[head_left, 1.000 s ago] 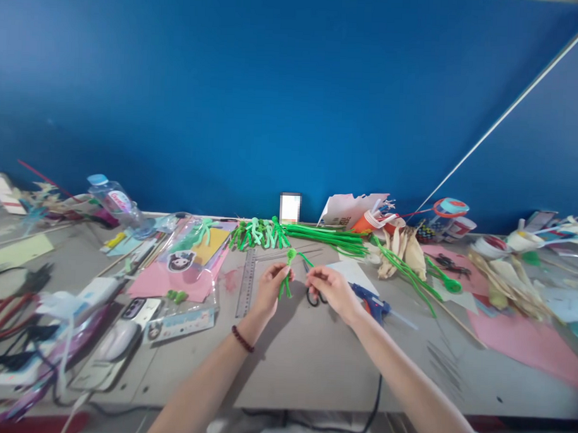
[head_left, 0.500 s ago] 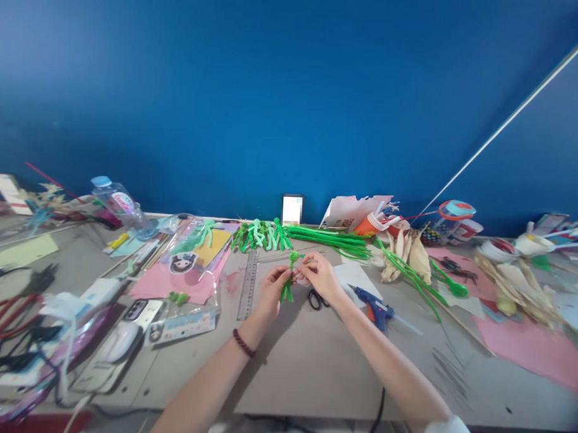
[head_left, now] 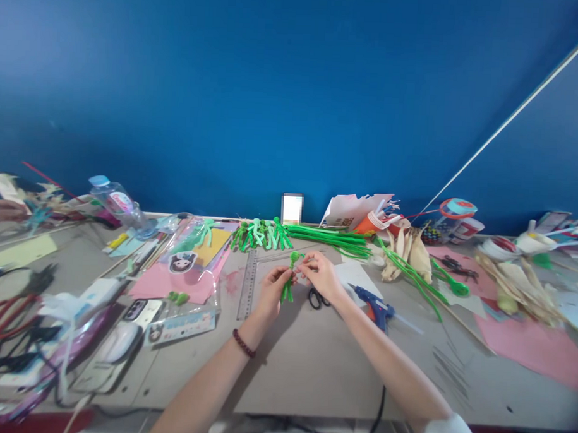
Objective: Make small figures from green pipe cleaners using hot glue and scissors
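A small green fuzzy figure (head_left: 287,293) hangs upright between my hands, its round top above my fingers and its strands below. My left hand (head_left: 274,288) is closed around its middle. On the right, my right hand (head_left: 318,272) pinches at the figure's upper side; fingertips hide what exactly they hold. Black-handled scissors (head_left: 318,299) lie under my right wrist. A clear ruler (head_left: 248,284) is left of my left hand. Behind them are a row of green fuzzy pieces (head_left: 262,234) and a bundle of long green stems (head_left: 330,239).
A blue glue gun (head_left: 378,310) lies beside my right forearm. Corn husks (head_left: 418,257) and pink paper (head_left: 530,354) are farther right. At left are a plastic packet (head_left: 181,324), a mouse (head_left: 119,342), red-handled pliers (head_left: 15,314) and a bottle (head_left: 120,202). Another person's hand (head_left: 3,211) shows at far left.
The other person's hand at far left reaches farther into view. My hands and the green figure have hardly moved.
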{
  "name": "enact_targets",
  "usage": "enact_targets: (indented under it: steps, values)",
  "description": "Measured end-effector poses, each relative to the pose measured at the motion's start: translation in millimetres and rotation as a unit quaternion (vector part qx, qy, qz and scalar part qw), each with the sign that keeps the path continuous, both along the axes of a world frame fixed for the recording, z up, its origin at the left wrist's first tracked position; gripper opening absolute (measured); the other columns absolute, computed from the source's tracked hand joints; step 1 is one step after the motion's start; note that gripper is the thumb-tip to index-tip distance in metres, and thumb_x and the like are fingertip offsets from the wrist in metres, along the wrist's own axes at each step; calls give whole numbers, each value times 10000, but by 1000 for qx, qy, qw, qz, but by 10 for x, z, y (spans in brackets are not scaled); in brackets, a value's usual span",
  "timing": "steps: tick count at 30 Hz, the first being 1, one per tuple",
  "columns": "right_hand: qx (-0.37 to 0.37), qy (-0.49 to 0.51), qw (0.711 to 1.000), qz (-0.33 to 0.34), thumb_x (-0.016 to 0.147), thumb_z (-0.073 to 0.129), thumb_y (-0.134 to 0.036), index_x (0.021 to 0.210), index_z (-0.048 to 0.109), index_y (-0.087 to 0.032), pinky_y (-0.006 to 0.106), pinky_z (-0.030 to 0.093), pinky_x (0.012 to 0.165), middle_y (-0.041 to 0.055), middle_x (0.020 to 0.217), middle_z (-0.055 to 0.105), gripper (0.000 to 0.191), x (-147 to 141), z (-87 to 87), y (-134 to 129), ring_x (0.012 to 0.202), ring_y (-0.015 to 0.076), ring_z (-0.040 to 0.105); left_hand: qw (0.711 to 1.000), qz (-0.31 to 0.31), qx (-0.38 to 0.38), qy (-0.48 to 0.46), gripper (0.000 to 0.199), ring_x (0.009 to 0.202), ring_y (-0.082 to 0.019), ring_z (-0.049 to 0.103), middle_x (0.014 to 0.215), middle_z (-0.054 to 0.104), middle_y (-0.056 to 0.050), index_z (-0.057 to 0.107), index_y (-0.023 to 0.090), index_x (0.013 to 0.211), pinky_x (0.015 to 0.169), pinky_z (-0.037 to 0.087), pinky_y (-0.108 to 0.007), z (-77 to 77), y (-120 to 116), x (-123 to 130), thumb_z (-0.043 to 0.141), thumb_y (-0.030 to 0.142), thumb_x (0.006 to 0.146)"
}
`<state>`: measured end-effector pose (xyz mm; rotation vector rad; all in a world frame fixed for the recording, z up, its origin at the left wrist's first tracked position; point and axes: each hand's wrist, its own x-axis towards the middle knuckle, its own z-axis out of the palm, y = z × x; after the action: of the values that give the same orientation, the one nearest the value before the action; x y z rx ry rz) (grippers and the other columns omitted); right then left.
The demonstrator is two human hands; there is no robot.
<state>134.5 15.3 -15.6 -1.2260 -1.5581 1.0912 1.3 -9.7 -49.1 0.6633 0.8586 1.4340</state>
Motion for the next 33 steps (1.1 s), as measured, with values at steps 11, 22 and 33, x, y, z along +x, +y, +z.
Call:
enact_targets:
  steps: [11, 22, 33]
  values:
    - [38, -24, 999, -5, 745, 594, -331, 842, 523, -219, 244, 464, 525, 5, 684, 697, 165, 10, 20, -20, 568, 157, 622, 1000, 7, -13, -4, 252, 564, -108, 581, 616, 631, 6, 622, 146, 717, 604, 453, -239, 20, 4, -2, 778, 279, 571]
    - [-42, 13, 999, -17, 793, 501, -377, 887, 602, -187, 204, 447, 390, 53, 854, 653, 234, 184, -32, 164, 598, 137, 595, 998, 19, -51, -43, 249, 587, -109, 603, 651, 638, 7, 620, 158, 737, 550, 436, -208, 16, 0, -34, 778, 274, 583]
    - [-43, 83, 996, 2, 694, 650, -355, 904, 646, -158, 240, 497, 515, 47, 744, 664, 287, 52, -122, 3, 666, 165, 628, 995, 25, -76, -53, 272, 530, -106, 577, 645, 644, 14, 630, 169, 754, 516, 418, -224, -25, 19, -20, 791, 253, 553]
